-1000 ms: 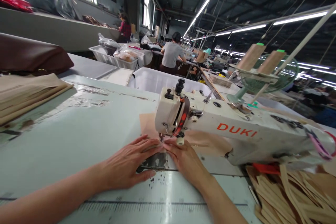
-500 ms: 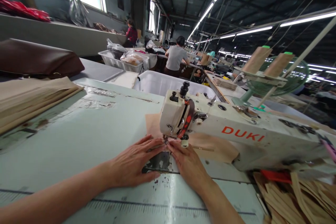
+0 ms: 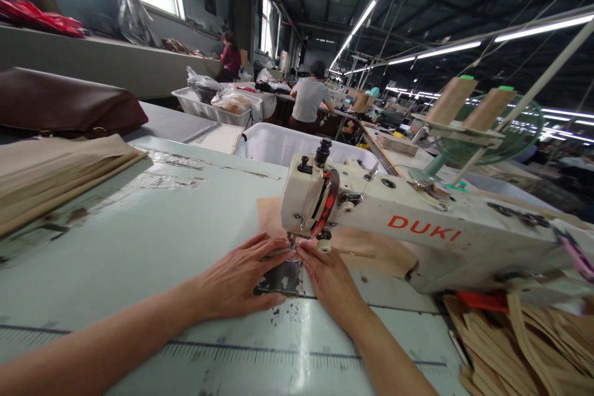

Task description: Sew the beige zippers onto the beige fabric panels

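A tan fabric piece (image 3: 375,253) lies under the head of a white sewing machine (image 3: 366,207) marked DUKI. My left hand (image 3: 244,275) rests flat at the left of the needle, fingers stretched out and thumb spread, its fingertips on the near edge of the fabric. From the right, my right hand (image 3: 329,275) presses its outstretched fingertips on the same edge, close by the presser foot. Both hands' fingertips almost meet at the needle, which they partly hide. A worn metal plate (image 3: 281,278) shows between the hands.
Stacked tan fabric (image 3: 60,173) and a brown leather bag (image 3: 69,102) lie at the left. Tan strips (image 3: 524,346) are heaped at the right. Behind the machine stand a white bin (image 3: 273,142) and thread cones (image 3: 450,102). A person (image 3: 309,99) sits farther back.
The fabric has shifted very slightly away at the needle, both hands keeping their place on it. The whole view has moved a little.
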Tool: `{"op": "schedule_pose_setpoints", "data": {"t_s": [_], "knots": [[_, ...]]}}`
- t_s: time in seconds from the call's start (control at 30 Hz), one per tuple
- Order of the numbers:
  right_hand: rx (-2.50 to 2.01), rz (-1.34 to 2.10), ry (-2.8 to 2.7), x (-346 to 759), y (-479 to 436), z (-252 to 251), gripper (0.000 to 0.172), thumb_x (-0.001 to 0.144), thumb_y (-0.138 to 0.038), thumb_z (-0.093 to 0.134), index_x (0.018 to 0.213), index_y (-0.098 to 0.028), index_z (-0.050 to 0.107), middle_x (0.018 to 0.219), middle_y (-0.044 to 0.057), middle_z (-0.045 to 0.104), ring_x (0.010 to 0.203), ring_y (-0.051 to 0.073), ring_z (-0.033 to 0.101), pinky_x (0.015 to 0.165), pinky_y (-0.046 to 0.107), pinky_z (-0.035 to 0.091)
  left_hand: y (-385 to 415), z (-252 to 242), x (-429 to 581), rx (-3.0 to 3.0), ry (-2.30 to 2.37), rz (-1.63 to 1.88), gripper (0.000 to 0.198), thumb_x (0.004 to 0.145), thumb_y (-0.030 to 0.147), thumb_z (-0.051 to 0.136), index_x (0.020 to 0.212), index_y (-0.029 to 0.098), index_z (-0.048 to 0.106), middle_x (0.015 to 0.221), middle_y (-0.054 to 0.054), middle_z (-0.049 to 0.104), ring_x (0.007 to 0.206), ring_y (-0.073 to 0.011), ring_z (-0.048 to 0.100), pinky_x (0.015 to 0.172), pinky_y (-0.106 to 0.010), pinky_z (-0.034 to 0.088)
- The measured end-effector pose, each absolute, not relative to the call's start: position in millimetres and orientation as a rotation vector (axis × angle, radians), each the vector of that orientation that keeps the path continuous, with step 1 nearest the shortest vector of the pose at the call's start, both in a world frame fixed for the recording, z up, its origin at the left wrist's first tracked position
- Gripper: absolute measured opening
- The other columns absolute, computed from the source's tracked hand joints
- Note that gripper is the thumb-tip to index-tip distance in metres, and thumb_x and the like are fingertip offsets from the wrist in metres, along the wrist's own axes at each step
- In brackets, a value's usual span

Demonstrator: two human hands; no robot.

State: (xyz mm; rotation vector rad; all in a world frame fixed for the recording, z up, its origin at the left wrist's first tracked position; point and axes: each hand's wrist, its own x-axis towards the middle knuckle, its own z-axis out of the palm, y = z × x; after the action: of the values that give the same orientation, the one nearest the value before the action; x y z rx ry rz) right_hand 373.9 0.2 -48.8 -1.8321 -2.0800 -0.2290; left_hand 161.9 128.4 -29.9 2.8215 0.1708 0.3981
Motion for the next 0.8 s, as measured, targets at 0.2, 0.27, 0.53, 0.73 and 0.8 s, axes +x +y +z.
{"op": "schedule_pose_setpoints", "data": {"t_s": [0.2, 0.27, 0.53, 0.73, 0.8], "knots": [[-1.919, -0.257, -2.104, 368.0, 2.8, -48.4, 0.042, 0.1, -0.016, 0.044, 0.14, -0.023, 0.053, 0.142, 0.003, 0.055, 0.125, 0.02, 0.055, 0.115, 0.04, 0.035, 128.7, -32.4, 164.5, 2.916, 0.179, 0.433, 0.072, 0.092, 0.057, 0.054, 0.154, 0.029, 0.03, 0.154, -0.006, 0.041, 0.14, -0.0246, 0.04, 0.123, -0.042, 0.013], [-1.962, -0.266, -2.077, 375.0, 1.1, -44.7, 0.042, 0.101, -0.019, 0.044, 0.141, -0.025, 0.051, 0.142, 0.003, 0.055, 0.128, 0.018, 0.053, 0.116, 0.039, 0.034, 128.1, -33.1, 164.6, 2.936, 0.2, 0.47, 0.069, 0.093, 0.058, 0.054, 0.152, 0.029, 0.034, 0.153, -0.006, 0.043, 0.14, -0.0247, 0.041, 0.123, -0.043, 0.013], [-2.308, -0.301, -1.709, 394.7, -105.0, -26.7, 0.036, 0.101, -0.025, 0.038, 0.125, -0.012, 0.062, 0.122, 0.016, 0.066, 0.112, 0.03, 0.062, 0.094, 0.045, 0.049, 38.5, -49.2, 96.6, 2.848, 0.276, 0.829, 0.047, 0.096, 0.026, 0.056, 0.142, 0.024, 0.05, 0.131, -0.01, 0.063, 0.118, -0.0235, 0.06, 0.109, -0.035, 0.039], [-1.939, 0.125, -1.868, 303.2, -166.2, -9.9, 0.02, 0.101, -0.024, 0.045, 0.107, -0.023, 0.064, 0.096, 0.004, 0.069, 0.087, 0.02, 0.063, 0.079, 0.034, 0.05, -39.8, -69.5, 81.7, 1.825, 0.549, 0.272, 0.033, 0.093, 0.048, 0.058, 0.09, 0.017, 0.071, 0.07, -0.003, 0.066, 0.059, -0.0142, 0.061, 0.052, -0.018, 0.046], [-1.847, 0.117, -1.893, 295.0, -161.4, -6.7, 0.018, 0.098, -0.015, 0.047, 0.102, -0.021, 0.064, 0.107, 0.004, 0.067, 0.099, 0.02, 0.061, 0.087, 0.035, 0.048, -47.3, -71.5, 96.1, 1.442, 0.484, 0.203, 0.044, 0.09, 0.054, 0.06, 0.104, 0.014, 0.071, 0.083, -0.007, 0.071, 0.075, -0.0209, 0.066, 0.066, -0.025, 0.052]]}}
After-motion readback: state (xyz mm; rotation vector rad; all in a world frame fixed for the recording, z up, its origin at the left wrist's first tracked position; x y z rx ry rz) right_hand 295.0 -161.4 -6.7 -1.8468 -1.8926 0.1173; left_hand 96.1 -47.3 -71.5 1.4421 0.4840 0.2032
